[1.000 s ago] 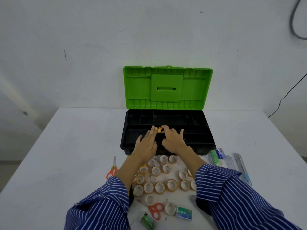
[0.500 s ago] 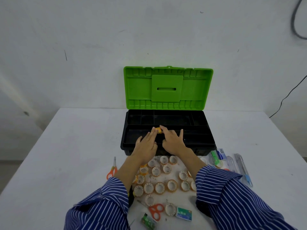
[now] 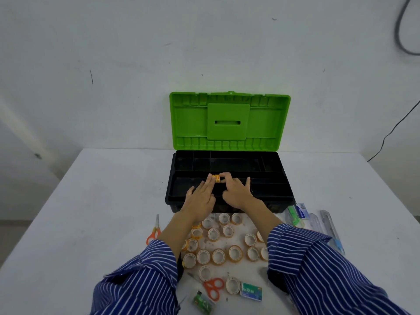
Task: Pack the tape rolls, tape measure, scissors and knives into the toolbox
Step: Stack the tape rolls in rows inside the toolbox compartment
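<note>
Both hands have closed together: the left hand (image 3: 200,198) and right hand (image 3: 237,192) now pinch one yellow tape roll (image 3: 216,178) between fingertips, over the black tray of the toolbox (image 3: 281,201). Remaining tape rolls (image 3: 218,256) lie on the table (image 3: 91,212).

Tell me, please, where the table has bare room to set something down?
Bare: white table left of the black toolbox and orange-handled scissors, and right of the clear utility knives. Crowded: tape rolls between the striped sleeves.
</note>
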